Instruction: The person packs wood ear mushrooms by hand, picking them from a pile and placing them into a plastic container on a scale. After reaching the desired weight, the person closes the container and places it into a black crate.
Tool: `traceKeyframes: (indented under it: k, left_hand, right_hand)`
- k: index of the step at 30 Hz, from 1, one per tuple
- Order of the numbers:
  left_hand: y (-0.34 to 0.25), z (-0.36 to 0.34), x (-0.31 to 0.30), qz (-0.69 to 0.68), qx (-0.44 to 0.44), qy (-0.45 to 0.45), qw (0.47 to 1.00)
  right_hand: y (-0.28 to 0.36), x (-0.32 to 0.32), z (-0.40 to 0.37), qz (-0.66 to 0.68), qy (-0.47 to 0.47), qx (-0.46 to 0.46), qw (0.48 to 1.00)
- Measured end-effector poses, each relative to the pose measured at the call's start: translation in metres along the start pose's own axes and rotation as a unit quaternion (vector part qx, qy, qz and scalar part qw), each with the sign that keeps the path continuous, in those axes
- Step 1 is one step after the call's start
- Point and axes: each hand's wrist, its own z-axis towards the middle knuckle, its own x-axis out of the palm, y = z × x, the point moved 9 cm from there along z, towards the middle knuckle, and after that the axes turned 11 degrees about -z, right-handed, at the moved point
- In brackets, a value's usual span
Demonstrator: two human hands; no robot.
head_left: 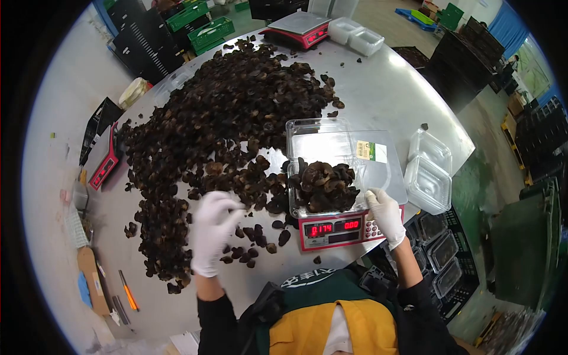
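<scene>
The right hand (386, 214), fingers loose, leans on the scale (334, 236) and may skew its reading; the left hand (214, 231) curls over loose mushrooms (236, 100), hold unclear.

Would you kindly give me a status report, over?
Left hand on the mushroom pile. Right hand at the clamshell rim, on the scale. Nothing blocking.

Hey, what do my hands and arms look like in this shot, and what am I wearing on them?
The left hand and right hand each wear a snug, plain white glove with no visible markings. Long black sleeves cover both arms and stop just short of the gloves.
</scene>
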Motion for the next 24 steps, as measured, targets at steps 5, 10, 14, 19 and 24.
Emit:
traceKeyframes:
  k: [5, 10, 14, 19, 24]
  left_hand:
    - [0.105, -0.087, -0.120, 0.253, -0.127, -0.161, 0.945]
    - [0.158, -0.152, -0.056, 0.214, -0.138, -0.077, 0.964]
    - [0.135, -0.162, 0.037, 0.271, -0.117, -0.001, 0.956]
    - [0.160, -0.175, 0.050, 0.256, -0.041, -0.046, 0.965]
    - [0.172, -0.134, 0.026, 0.120, -0.067, -0.137, 0.981]
  right_hand:
    - [-0.023, -0.014, 0.003, 0.007, -0.046, 0.007, 0.999]
    - [-0.019, -0.017, -0.003, 0.030, -0.046, 0.046, 0.997]
    - [-0.015, -0.015, -0.004, 0.022, -0.039, 0.033, 0.998]
    - [-0.009, -0.018, -0.011, 0.020, -0.049, 0.007, 0.999]
    - [-0.023, -0.015, -0.015, 0.031, -0.054, 0.036, 0.997]
